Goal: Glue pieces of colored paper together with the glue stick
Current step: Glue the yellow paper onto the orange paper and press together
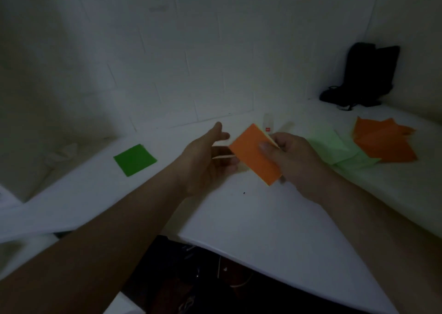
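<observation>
My right hand (290, 157) pinches an orange paper piece (251, 154) by its right edge, thumb on top, holding it tilted above the white table (251, 218). A pale sheet edge shows behind the orange one. My left hand (208, 158) is beside the paper's left edge with fingers spread and relaxed, palm turned toward it; whether it touches the paper is unclear. A white glue stick (268, 122) with a small red label stands upright on the table just behind the paper.
A dark green paper square (135, 160) lies on the table to the left. Light green sheets (339, 148) and orange sheets (385, 144) are piled at the right. A black bag (366, 74) leans in the far right corner. White walls enclose the table.
</observation>
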Motion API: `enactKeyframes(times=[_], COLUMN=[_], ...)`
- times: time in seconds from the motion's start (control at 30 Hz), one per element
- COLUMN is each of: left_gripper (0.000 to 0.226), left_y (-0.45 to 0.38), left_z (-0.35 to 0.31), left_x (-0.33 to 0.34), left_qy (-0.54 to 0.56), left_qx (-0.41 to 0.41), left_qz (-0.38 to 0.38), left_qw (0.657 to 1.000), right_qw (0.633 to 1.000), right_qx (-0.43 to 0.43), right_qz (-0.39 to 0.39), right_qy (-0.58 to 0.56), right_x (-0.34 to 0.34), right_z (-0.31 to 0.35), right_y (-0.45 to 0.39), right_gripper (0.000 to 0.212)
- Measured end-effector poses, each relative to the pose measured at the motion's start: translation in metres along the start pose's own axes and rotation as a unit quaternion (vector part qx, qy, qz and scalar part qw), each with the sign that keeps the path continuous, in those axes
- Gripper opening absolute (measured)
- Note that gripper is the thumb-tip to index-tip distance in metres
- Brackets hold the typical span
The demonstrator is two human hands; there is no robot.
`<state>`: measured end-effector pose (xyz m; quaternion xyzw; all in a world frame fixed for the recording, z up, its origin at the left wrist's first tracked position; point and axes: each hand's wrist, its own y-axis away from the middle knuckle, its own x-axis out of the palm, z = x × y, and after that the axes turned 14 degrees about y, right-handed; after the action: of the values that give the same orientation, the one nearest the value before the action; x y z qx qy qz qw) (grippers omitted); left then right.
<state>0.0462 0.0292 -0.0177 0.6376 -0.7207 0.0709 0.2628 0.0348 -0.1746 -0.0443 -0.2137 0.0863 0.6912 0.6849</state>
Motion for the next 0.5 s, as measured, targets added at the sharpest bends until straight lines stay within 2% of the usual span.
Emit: enactKeyframes(times=[0.07,0.13,0.2,0.3,0.43,0.5], left_gripper=[0.046,0.054,0.048,0.031,0.035,0.04], left_y=[0.008,0.015,0.016,0.016,0.023,0.027], left_z=[0.007,0.016,0.022,0.022,0.015,0.013], left_x=[0.002,0.005,0.005,0.0,-0.009,-0.015], left_qy=[-0.013,-0.022,-0.038,-0.074,-0.081,-0.089], left_qx=[-0.022,-0.008,0.019,0.074,0.096,0.101], left_qz=[0.048,0.094,0.117,0.091,0.054,0.055], left_qw=[0.999,0.995,0.992,0.99,0.991,0.989], right_qw=[0.999,0.998,0.998,0.999,1.0,0.999], right_qx=[-0.007,-0.014,-0.016,-0.001,0.008,-0.017], right_qz=[-0.041,-0.059,-0.055,-0.035,-0.009,-0.015], right_qy=[-0.001,-0.001,-0.011,-0.031,0.0,0.04], right_x=[0.005,0.013,0.018,0.018,0.018,0.02], right_z=[0.002,0.003,0.006,0.011,0.016,0.019], right_y=[0.001,0.004,0.008,0.014,0.019,0.021], right_gripper=[0.016,0.018,0.019,0.023,0.047,0.047])
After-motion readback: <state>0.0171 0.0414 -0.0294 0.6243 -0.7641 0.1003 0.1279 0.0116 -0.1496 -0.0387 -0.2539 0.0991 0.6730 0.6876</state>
